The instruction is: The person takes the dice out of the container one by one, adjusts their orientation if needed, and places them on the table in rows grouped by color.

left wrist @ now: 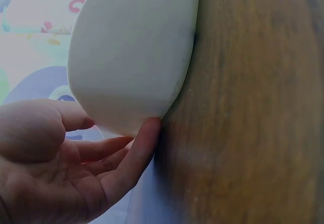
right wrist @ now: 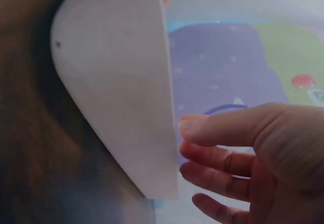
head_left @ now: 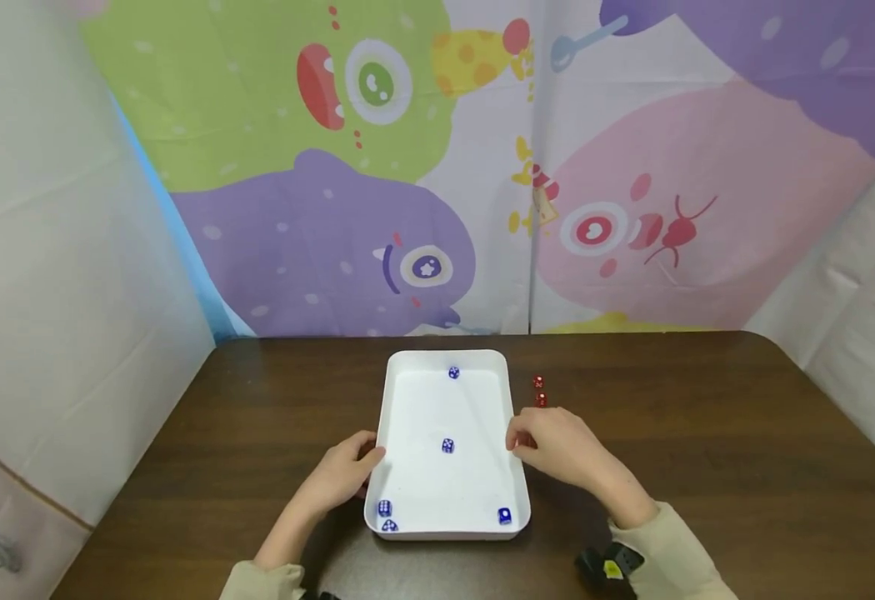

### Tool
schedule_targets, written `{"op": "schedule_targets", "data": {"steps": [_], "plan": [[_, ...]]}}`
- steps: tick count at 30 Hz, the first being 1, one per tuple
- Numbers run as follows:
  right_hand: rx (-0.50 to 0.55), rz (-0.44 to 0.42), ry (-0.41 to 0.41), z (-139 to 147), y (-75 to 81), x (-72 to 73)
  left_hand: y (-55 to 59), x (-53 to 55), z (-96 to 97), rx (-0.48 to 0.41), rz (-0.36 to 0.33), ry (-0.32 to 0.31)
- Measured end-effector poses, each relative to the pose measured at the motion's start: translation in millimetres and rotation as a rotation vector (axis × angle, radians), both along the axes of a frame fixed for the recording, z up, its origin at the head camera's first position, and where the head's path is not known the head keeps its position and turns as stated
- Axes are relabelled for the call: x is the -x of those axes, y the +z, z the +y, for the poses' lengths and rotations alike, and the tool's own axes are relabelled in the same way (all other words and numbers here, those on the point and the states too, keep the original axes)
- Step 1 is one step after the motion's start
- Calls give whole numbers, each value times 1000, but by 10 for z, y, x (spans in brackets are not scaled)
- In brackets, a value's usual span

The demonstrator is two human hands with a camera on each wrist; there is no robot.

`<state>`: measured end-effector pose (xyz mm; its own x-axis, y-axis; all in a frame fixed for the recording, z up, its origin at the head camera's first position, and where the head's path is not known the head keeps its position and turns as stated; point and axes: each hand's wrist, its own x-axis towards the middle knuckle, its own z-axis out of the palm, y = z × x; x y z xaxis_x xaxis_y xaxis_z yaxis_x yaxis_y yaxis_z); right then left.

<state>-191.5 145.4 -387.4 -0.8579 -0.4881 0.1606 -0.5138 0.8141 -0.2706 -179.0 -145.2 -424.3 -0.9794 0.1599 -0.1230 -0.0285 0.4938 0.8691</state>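
Note:
A white rectangular tray (head_left: 448, 492) lies on the table, with several blue dice in it. One blue die (head_left: 454, 372) is near the far end and another blue die (head_left: 448, 446) sits mid-tray. Two more, including an upper blue die (head_left: 385, 507), are in the near left corner; a blue die (head_left: 505, 516) lies in the near right one. My left hand (head_left: 342, 471) holds the tray's left wall, thumb at the rim and fingers against the outside. My right hand (head_left: 561, 442) hovers at the right rim, fingers loosely bent, nothing visible between them in the right wrist view (right wrist: 223, 163).
Two red dice, a farther red die (head_left: 538, 381) and a nearer red die (head_left: 541, 400), lie on the brown table (head_left: 692, 433) right of the tray, just beyond my right hand. A cartoon-printed curtain (head_left: 317, 250) hangs behind the table's far edge.

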Motion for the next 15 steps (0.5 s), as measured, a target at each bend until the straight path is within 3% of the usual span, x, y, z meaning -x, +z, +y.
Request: {"op": "schedule_targets", "data": {"steps": [8,15], "plan": [[-21,92,143,-72,-94,-85,-24,4,-8,-10,-2,-12],[-43,94,178,-115,-137,-172,-20,14,-15,-8,-5,-15]]}}
